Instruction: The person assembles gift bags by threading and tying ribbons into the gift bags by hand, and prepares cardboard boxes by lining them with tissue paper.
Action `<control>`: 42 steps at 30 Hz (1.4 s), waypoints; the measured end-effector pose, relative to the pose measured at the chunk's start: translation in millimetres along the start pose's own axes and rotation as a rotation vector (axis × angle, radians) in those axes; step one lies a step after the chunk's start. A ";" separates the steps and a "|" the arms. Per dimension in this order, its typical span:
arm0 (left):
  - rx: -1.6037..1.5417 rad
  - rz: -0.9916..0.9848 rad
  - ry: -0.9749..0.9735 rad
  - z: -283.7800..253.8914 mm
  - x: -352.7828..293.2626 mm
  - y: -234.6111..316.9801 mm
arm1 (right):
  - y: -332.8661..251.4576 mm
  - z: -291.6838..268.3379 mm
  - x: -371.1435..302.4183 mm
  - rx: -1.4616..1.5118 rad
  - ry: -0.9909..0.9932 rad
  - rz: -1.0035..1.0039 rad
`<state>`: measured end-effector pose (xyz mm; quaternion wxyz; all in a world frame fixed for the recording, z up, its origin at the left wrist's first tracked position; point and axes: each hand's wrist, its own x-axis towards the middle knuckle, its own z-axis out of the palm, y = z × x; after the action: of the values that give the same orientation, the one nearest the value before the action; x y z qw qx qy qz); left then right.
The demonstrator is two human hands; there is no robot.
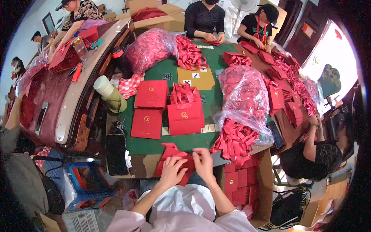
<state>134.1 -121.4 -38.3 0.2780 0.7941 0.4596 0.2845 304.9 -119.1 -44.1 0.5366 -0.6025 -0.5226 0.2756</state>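
Note:
At the table's near edge, a red paper gift bag [168, 150] lies tilted under my hands. My left hand [174, 171] is closed over it, fingers curled on its front. Just to the right, my right hand [203, 164] has its fingertips bent together by the bag's right edge; whatever is between them is too small to tell. Beyond my hands stand two stacks of flat red bags, a near stack [147, 123] and a farther stack [152, 94]. Beside them a pile of red bags with ribbon handles [186, 118] lies on the green table top [154, 146].
A plastic sack of red ribbons [244, 92] spills toward me at right; another sack [150, 50] lies at the far left. A green bottle [110, 94] stands left. Below right is a carton [264, 185] of red bags. Several people work around the tables.

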 end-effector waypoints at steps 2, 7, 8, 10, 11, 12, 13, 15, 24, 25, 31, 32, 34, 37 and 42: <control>0.007 0.060 -0.046 -7.8 0.1 0.4 | -10.8 -22.9 3.0 -0.276 0.088 -0.093; 0.106 0.133 -0.152 -28.6 -13.8 -7.5 | 10.5 -58.2 7.1 -0.590 0.206 -0.070; 0.105 0.131 -0.154 -33.7 -17.6 -8.2 | 14.7 -60.1 6.3 -0.591 0.205 -0.067; 0.193 0.140 -0.279 -49.0 -21.4 -1.6 | 20.7 -61.7 7.2 -0.687 0.113 -0.119; 0.247 0.132 -0.318 -46.4 -24.9 -6.4 | 21.9 -61.9 6.6 -0.687 0.112 -0.117; 0.250 0.127 -0.316 -42.1 -27.7 -11.5 | 18.2 -59.0 7.4 -0.646 0.119 -0.152; 0.277 0.134 -0.294 -37.7 -28.9 -15.7 | 14.3 -56.3 7.5 -0.606 0.126 -0.186; 0.285 0.144 -0.232 -33.3 -27.7 -11.7 | 6.5 -50.2 5.0 -0.536 0.058 -0.209; 0.133 0.026 0.071 -1.9 9.2 5.1 | -10.8 -25.9 -15.8 -0.538 -0.300 -0.274; 0.174 -0.009 0.107 -3.1 17.2 5.4 | -5.2 -23.9 -17.5 -0.568 -0.283 -0.299; 0.252 -0.063 0.059 -2.4 41.2 -11.3 | -3.9 -24.0 -20.0 -0.526 -0.273 -0.280; 0.253 -0.064 0.058 -3.1 48.5 -12.3 | -3.8 -24.1 -19.9 -0.525 -0.273 -0.279; 0.296 -0.013 0.157 -6.3 67.7 -12.3 | -3.6 -24.3 -21.0 -0.535 -0.273 -0.279; 0.257 -0.019 0.137 -6.5 94.9 -16.2 | -4.2 -23.4 -21.1 -0.535 -0.274 -0.291; 0.070 0.099 0.217 0.7 95.1 -5.0 | -7.5 -24.6 -18.7 -0.531 -0.289 -0.321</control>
<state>171.2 -35.0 -23.6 0.1841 0.7897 0.4568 0.3659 318.7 -146.1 -34.7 0.3179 -0.5859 -0.7350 0.1243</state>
